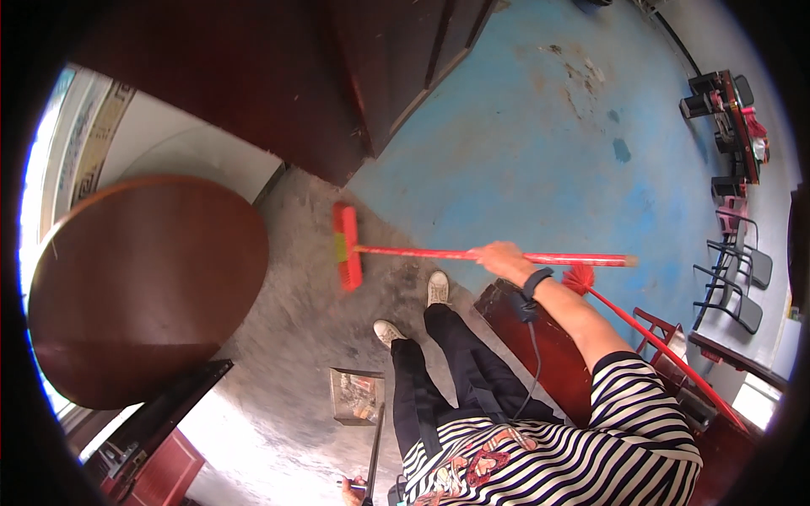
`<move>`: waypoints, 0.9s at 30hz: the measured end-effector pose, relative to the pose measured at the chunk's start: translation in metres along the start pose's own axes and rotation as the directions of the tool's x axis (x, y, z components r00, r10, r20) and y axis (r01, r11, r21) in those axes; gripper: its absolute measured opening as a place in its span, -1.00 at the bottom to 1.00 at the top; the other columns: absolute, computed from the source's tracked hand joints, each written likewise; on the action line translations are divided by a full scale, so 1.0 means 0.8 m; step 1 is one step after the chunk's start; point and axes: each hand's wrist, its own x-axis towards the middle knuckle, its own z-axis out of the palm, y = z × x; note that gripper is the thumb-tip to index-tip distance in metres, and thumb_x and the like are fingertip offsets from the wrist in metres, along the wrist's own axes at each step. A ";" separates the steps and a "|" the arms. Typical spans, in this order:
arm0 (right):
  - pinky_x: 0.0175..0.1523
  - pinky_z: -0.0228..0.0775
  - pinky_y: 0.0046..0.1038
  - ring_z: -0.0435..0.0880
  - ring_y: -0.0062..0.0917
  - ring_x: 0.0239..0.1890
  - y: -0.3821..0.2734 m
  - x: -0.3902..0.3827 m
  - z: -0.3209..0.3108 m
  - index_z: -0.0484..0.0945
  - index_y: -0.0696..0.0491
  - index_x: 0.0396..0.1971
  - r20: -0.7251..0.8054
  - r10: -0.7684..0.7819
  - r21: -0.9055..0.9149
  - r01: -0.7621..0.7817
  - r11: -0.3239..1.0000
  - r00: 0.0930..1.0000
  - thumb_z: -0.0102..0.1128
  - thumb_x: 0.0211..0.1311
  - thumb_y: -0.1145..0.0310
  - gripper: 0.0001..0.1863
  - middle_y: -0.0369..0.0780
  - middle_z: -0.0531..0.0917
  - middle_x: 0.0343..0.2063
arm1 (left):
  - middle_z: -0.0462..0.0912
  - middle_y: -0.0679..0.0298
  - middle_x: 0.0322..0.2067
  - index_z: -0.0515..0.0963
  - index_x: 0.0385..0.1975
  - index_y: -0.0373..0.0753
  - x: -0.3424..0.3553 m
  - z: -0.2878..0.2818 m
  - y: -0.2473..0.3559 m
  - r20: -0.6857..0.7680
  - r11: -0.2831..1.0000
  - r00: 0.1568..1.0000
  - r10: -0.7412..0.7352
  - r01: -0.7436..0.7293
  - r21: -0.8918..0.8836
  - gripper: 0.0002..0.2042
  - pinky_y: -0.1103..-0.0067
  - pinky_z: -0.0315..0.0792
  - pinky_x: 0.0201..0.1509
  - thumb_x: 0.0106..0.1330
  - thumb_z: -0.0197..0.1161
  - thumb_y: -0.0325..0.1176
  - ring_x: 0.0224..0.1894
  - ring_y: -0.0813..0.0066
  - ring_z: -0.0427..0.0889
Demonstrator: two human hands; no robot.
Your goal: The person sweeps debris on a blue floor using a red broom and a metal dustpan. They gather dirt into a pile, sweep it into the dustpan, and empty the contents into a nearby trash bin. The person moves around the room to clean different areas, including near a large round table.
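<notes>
Holding a red broom (422,251) out in front, the person has the right hand (502,257) near centre, toward three o'clock, fingers clamped on the handle. Handle lies roughly nine to three o'clock, bristle end at nine, free end at three. Broom head blurred; can't tell if bristles touch the floor. Left hand (350,492) at about half past six, right at the lower edge, beside the upper end of the dustpan's handle; mostly cut off, can't tell if its fingers are clamped or apart. Dustpan (337,396) at about seven o'clock, just left of the person's legs, with pale and brownish litter (363,396) inside.

Progress: looks partway, judging by the pan: some litter collected, pan not emptied. Broom head is well apart from the pan, so nothing is being pushed in right now. Grey floor (295,337) shows no obvious pile, just streaks and small specks, too fine to sort. Blue floor (523,152) at one o'clock has rough brownish marks (582,80) near the top; dirt or worn paint, can't tell. Likely left: more passes there, then emptying the pan.

Around: round table (152,287) at nine o'clock; second red brush (641,325) slanting from three to four o'clock, apart from both hands.
</notes>
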 end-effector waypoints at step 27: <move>-0.39 0.37 -0.28 0.57 -0.33 -0.55 0.278 -0.210 -0.136 0.50 -0.05 -0.12 0.062 0.638 0.591 -0.543 0.596 0.767 -0.04 0.13 0.05 -0.61 -0.10 0.56 -0.57 | 0.48 0.25 -0.51 0.47 -0.32 -0.31 0.027 0.495 0.082 0.267 0.747 0.938 0.222 -0.340 0.572 -0.49 0.57 0.34 -0.48 0.22 -0.01 0.13 -0.51 0.48 0.40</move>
